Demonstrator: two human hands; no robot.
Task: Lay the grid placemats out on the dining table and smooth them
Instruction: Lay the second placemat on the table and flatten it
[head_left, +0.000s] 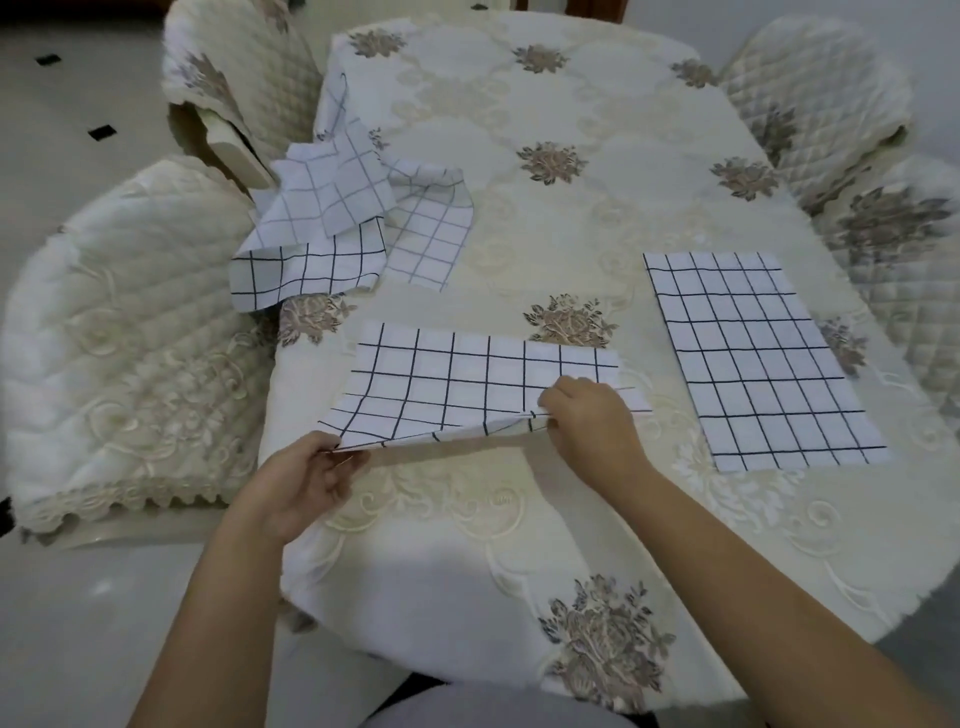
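Grid placemats sit in three spots on our embroidered surface (519, 223). A crumpled heap (332, 218) of them hangs over the surface's left edge, just beside a quilted chair (130, 322). A flat placemat (758, 358) lies at the right side, well apart from the heap. The near placemat (467, 374) lies between them, its far part resting on the surface and its near edge lifted. Our left hand (306, 483) pinches its near-left corner between thumb and fingers. Our right hand (587, 415) pinches a bunched fold further along the same edge. We judge that the bunch could set as a crease if we lower it unreleased. An uneven pull could leave the placemat askew to the surface's edge, and the overhanging heap could slip off if nudged.
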